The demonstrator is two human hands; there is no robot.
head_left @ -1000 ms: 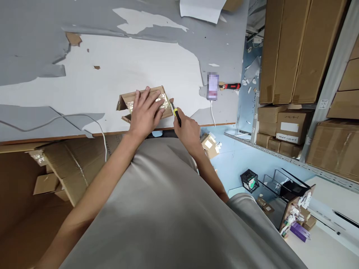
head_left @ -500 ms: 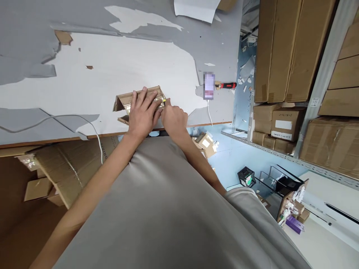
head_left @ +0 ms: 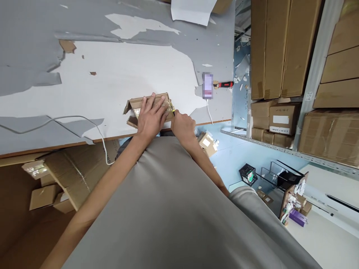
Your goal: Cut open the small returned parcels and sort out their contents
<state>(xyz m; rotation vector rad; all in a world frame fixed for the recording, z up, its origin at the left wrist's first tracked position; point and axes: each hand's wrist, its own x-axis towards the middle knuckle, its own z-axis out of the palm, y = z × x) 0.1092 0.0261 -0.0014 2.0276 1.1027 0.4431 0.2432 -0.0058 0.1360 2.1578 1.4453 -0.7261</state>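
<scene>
Right hand [head_left: 183, 129] had edged toward me, gripping the knife [head_left: 173, 112] at the end of the box [head_left: 167, 101] on the table [head_left: 117, 82], my left hand [head_left: 150, 118] spread flat on it; likely mid-cut, next stroke needing steady bracing.

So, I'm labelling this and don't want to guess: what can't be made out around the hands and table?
All in the head view:
Yellow-and-black tool: grip mostly hidden by the right hand; its tip is too small to tell.
Cardboard box: middle covered by the left hand.
Phone: screen pixelated, unreadable.
White sheet: cut off by the top edge.
</scene>
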